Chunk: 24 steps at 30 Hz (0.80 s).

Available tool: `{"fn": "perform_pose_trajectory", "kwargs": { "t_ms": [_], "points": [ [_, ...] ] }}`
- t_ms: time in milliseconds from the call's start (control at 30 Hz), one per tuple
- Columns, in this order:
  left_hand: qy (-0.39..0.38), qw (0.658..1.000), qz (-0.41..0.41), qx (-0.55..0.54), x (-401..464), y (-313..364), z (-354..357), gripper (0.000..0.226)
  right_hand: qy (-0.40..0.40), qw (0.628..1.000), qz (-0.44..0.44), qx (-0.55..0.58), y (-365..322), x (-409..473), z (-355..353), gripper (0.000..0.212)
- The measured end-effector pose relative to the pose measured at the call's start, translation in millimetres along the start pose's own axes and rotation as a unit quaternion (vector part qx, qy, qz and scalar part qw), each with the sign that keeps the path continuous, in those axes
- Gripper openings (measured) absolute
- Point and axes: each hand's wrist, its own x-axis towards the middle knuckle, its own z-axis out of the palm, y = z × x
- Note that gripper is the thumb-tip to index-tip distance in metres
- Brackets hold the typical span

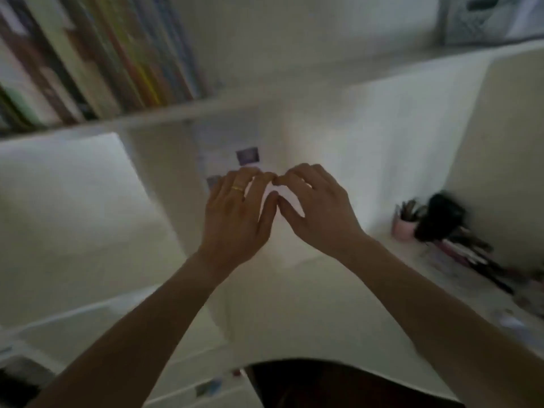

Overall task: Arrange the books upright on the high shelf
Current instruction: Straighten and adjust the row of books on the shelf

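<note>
Several books (pixel 97 54) stand upright in a row on the high white shelf (pixel 164 114) at the upper left, blurred by motion. My left hand (pixel 238 213), with a gold ring, and my right hand (pixel 315 207) are raised side by side below the shelf, at the middle of the view. Their fingers are loosely curled, the fingertips and thumbs nearly touching each other. Neither hand holds anything, and both are apart from the books.
A white desk (pixel 294 304) lies below. At the right stand a pink cup (pixel 403 228) of brushes and dark items (pixel 441 216). A patterned box (pixel 477 19) sits on the upper right shelf. Small pictures (pixel 248 156) hang on the white wall.
</note>
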Motion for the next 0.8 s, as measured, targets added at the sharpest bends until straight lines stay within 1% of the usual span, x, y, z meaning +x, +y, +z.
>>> {"fn": "perform_pose_trajectory", "kwargs": {
  "t_ms": [67, 133, 167, 233, 267, 333, 500, 567, 633, 667, 700, 733, 767, 800],
  "points": [
    [-0.093, 0.994, -0.028, -0.041, -23, 47, 62, 0.034, -0.066, 0.995, 0.078, -0.013, 51, -65, -6, 0.028],
    [-0.197, 0.971, -0.096, -0.091, -45, 93, 121, 0.039, -0.117, 0.979, 0.163, -0.023, 100, -130, -12, 0.029],
    [-0.249, 0.951, -0.142, -0.117, -54, 116, 147, 0.042, -0.136, 0.969, 0.205, -0.031, 123, -162, -16, 0.029],
    [-0.341, 0.895, -0.233, -0.166, -70, 159, 195, 0.042, -0.17, 0.942, 0.285, -0.045, 161, -222, -24, 0.032],
    [-0.379, 0.866, -0.266, -0.187, -77, 179, 215, 0.038, -0.186, 0.927, 0.323, -0.047, 177, -249, -28, 0.033],
    [-0.433, 0.821, -0.303, -0.218, -90, 218, 253, 0.035, -0.212, 0.89, 0.402, -0.036, 207, -295, -36, 0.038],
    [-0.53, 0.724, -0.365, -0.25, -122, 300, 330, 0.04, -0.262, 0.809, 0.526, -0.025, 273, -368, -45, 0.048],
    [-0.569, 0.662, -0.412, -0.261, -132, 323, 357, 0.052, -0.271, 0.767, 0.582, -0.03, 297, -390, -45, 0.053],
    [-0.598, 0.581, -0.477, -0.277, -142, 338, 383, 0.065, -0.268, 0.719, 0.641, -0.028, 322, -410, -44, 0.061],
    [-0.603, 0.553, -0.503, -0.279, -147, 344, 395, 0.067, -0.267, 0.693, 0.669, -0.024, 333, -418, -43, 0.066],
    [-0.601, 0.54, -0.519, -0.278, -152, 350, 406, 0.064, -0.268, 0.667, 0.695, -0.017, 344, -428, -41, 0.071],
    [-0.597, 0.54, -0.528, -0.271, -155, 355, 414, 0.063, -0.272, 0.647, 0.712, -0.012, 352, -436, -38, 0.074],
    [-0.591, 0.544, -0.535, -0.263, -159, 360, 421, 0.062, -0.277, 0.638, 0.719, -0.006, 358, -444, -34, 0.074],
    [-0.584, 0.549, -0.543, -0.249, -161, 365, 426, 0.062, -0.282, 0.643, 0.712, 0.001, 362, -449, -30, 0.071]
  ]
}}
